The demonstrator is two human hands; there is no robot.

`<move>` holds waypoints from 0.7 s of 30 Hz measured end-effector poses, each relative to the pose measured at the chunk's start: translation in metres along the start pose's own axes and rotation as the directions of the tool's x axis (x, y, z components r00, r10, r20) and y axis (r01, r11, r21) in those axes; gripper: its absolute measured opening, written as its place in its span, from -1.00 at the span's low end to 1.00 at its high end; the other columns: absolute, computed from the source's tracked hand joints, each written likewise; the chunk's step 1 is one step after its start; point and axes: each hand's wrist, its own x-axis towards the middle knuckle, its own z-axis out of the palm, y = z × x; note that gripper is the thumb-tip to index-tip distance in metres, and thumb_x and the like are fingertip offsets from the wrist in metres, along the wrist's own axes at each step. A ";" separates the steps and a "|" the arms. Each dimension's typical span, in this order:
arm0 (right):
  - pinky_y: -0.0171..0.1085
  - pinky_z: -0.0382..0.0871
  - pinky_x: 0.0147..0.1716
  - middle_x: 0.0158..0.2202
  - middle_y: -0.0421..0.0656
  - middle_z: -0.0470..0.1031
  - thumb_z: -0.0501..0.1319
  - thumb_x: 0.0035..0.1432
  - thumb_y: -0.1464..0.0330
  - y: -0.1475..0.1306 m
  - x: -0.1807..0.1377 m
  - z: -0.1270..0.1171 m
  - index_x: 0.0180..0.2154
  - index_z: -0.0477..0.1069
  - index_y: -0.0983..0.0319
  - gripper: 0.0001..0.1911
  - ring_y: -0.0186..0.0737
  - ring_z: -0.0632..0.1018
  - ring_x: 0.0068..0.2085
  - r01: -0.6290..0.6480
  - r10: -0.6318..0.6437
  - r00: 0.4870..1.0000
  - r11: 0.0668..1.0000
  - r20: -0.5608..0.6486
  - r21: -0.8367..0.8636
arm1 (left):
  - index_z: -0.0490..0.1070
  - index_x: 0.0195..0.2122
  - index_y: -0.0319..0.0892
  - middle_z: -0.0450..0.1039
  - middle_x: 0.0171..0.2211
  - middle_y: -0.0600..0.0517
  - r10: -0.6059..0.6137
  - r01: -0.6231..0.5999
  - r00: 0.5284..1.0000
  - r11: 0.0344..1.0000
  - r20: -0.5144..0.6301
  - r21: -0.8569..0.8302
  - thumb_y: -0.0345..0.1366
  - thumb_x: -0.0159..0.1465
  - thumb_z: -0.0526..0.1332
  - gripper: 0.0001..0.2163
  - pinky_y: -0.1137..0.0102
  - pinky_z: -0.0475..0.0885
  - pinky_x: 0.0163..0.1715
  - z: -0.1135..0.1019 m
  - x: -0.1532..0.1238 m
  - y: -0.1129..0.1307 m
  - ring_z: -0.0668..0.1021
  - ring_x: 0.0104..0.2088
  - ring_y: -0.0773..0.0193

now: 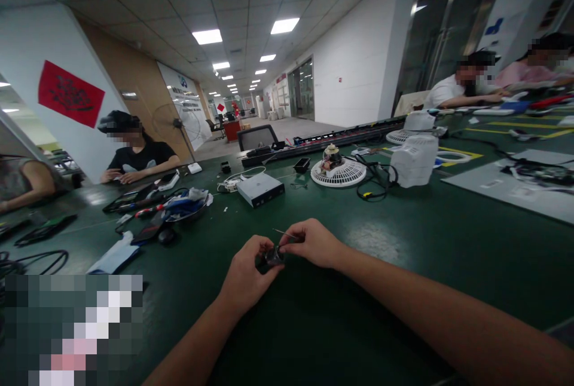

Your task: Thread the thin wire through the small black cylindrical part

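Close to the front of the green table, my left hand [251, 269] is closed around a small dark part [272, 256], round and partly shiny; its exact kind is too small to make out. My right hand [311, 244] meets it from the right, thumb and fingers pinched at the part's upper edge. A thin metal rod [285, 233] sticks out to the left from between the right fingers; its other end is hidden in the hand. Both hands are held just above the tabletop, fingertips nearly touching.
Beyond my hands lie a silver disc drive [260, 189], a round white fan grille [338, 172] with a motor on it, and a white housing [413, 161]. Leftward are a blue cloth bundle [186, 204], a mouse [166, 236] and cables. A person [140, 153] sits across the table [314, 320].
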 end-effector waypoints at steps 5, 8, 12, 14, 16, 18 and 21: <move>-0.35 0.29 -0.42 -0.38 -0.22 0.47 0.38 -0.05 0.37 -0.007 -0.003 0.002 -0.39 0.56 0.24 -0.90 -0.33 0.46 -0.39 0.070 -0.073 0.997 0.993 -0.029 -0.096 | 0.33 -0.21 -0.11 0.43 -0.27 0.08 0.085 -0.085 0.996 0.996 0.017 -0.012 -0.39 0.14 0.31 -0.78 0.33 0.45 -0.24 -0.002 -0.003 0.002 0.51 -0.27 0.27; -0.37 0.26 -0.47 -0.41 -0.23 0.45 0.38 -0.05 0.35 -0.007 -0.003 0.003 -0.40 0.55 0.25 -0.88 -0.35 0.43 -0.44 0.041 -0.039 0.999 0.994 0.019 -0.099 | 0.33 -0.21 -0.11 0.43 -0.26 0.08 0.108 -0.108 0.994 0.994 0.025 -0.013 -0.41 0.15 0.30 -0.78 0.36 0.45 -0.25 -0.004 -0.004 0.001 0.51 -0.27 0.28; -0.38 0.25 -0.50 -0.47 -0.25 0.43 0.36 -0.06 0.36 0.000 0.000 0.006 -0.42 0.47 0.27 -0.86 -0.36 0.43 -0.46 -0.039 0.039 0.999 0.999 -0.014 -0.028 | 0.31 -0.24 -0.11 0.44 -0.26 0.07 0.173 -0.173 0.985 0.985 0.012 -0.011 -0.42 0.17 0.29 -0.81 0.38 0.44 -0.25 -0.005 -0.004 0.001 0.52 -0.26 0.28; -0.39 0.23 -0.56 -0.51 -0.28 0.39 0.36 -0.07 0.34 0.003 0.002 0.008 -0.41 0.39 0.27 -0.81 -0.38 0.41 -0.52 -0.135 0.139 0.990 0.986 -0.027 0.101 | 0.29 -0.28 -0.12 0.44 -0.23 0.05 0.212 -0.213 0.977 0.977 -0.029 -0.019 -0.42 0.18 0.28 -0.83 0.38 0.44 -0.23 -0.005 -0.004 0.002 0.52 -0.23 0.28; -0.40 0.23 -0.61 -0.50 -0.29 0.37 0.35 -0.05 0.32 0.004 0.003 0.011 -0.38 0.34 0.26 -0.76 -0.40 0.39 -0.56 -0.207 0.200 0.978 0.948 0.050 0.243 | 0.26 -0.33 -0.12 0.45 -0.21 0.04 0.240 -0.242 0.969 0.970 -0.060 -0.024 -0.42 0.18 0.28 -0.83 0.39 0.44 -0.22 -0.004 -0.004 0.004 0.52 -0.20 0.28; -0.40 0.25 -0.63 -0.44 -0.28 0.37 0.34 -0.04 0.32 0.003 0.004 0.013 -0.33 0.33 0.25 -0.75 -0.41 0.39 -0.56 -0.224 0.189 0.972 0.919 0.137 0.325 | 0.24 -0.35 -0.11 0.45 -0.22 0.04 0.241 -0.242 0.968 0.970 -0.064 -0.023 -0.43 0.18 0.28 -0.82 0.38 0.44 -0.22 -0.003 -0.004 0.005 0.52 -0.20 0.27; -0.39 0.29 -0.55 -0.36 -0.23 0.42 0.28 0.02 0.40 0.000 0.003 0.011 -0.23 0.35 0.26 -0.78 -0.39 0.42 -0.48 -0.142 0.118 0.988 0.953 0.102 0.269 | 0.22 -0.38 -0.11 0.44 -0.25 0.06 0.172 -0.173 0.982 0.985 -0.075 -0.009 -0.45 0.16 0.27 -0.81 0.37 0.43 -0.22 0.000 -0.001 0.006 0.52 -0.21 0.26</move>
